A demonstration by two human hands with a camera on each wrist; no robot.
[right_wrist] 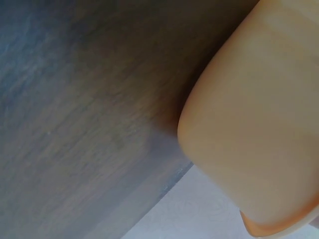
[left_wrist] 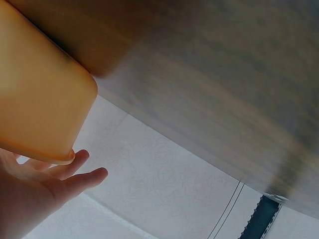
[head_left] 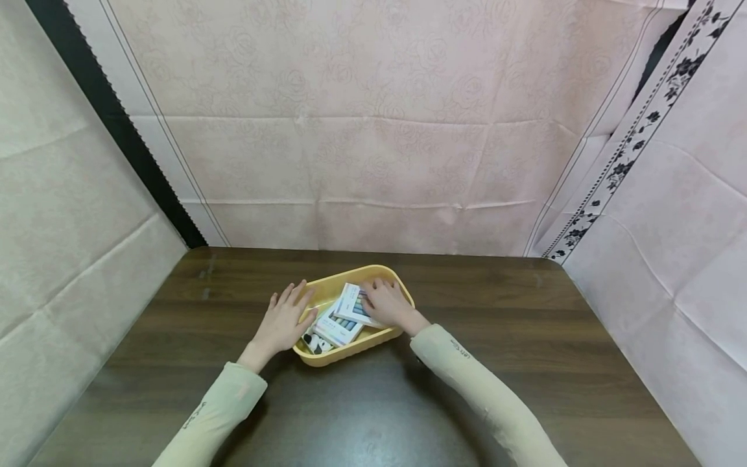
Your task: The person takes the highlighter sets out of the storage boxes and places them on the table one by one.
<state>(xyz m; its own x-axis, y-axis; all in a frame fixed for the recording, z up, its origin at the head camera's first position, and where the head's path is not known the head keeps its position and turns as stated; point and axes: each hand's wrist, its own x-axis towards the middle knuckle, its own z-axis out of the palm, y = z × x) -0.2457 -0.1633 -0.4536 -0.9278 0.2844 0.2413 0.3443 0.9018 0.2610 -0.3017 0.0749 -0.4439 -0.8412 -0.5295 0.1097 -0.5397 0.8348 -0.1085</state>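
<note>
A yellow plastic basket (head_left: 350,352) stands at a slant on the table. Inside it, two white boxes with rows of blue-grey sticks pictured or showing on their fronts overlap: an upper box (head_left: 348,302) and a lower box (head_left: 335,329). A white item with black spots (head_left: 316,344) lies at the near left end. My left hand (head_left: 284,322) is at the basket's left end with fingers spread, the thumb over the rim. My right hand (head_left: 390,305) reaches into the right end, thumb and fingers over the upper box; whether they grip it is hidden.
The dark wooden table (head_left: 502,305) extends around the basket on all sides. Pale patterned cloth (head_left: 373,162) hangs behind the table's far edge, and more cloth panels flank it left and right.
</note>
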